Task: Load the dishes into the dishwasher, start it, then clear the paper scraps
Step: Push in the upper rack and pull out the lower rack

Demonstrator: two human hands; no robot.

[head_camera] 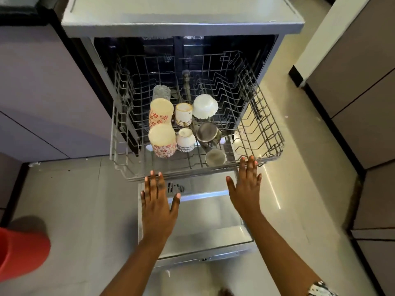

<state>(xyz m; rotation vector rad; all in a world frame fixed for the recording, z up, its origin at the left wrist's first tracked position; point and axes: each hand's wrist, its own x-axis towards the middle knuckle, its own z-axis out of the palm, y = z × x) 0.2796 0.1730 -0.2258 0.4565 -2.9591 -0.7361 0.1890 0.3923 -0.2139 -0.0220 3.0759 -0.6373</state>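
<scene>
Both hands flat, gripping nothing: left hand (pixel 157 201), right hand (pixel 245 189) at rack (pixel 271 133) front rim. Rack drawn out toward person; two floral tumblers (pixel 161 112) bases up, two steel cups (pixel 207 131), one bowl (pixel 204 106).

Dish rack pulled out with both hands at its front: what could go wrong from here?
A hard shove from the left hand and right hand could knock the upturned floral cups against the small white cups beside them. The steel cup lies tilted, so it might roll. The open door juts out below the dish rack; a leg could catch it.
</scene>
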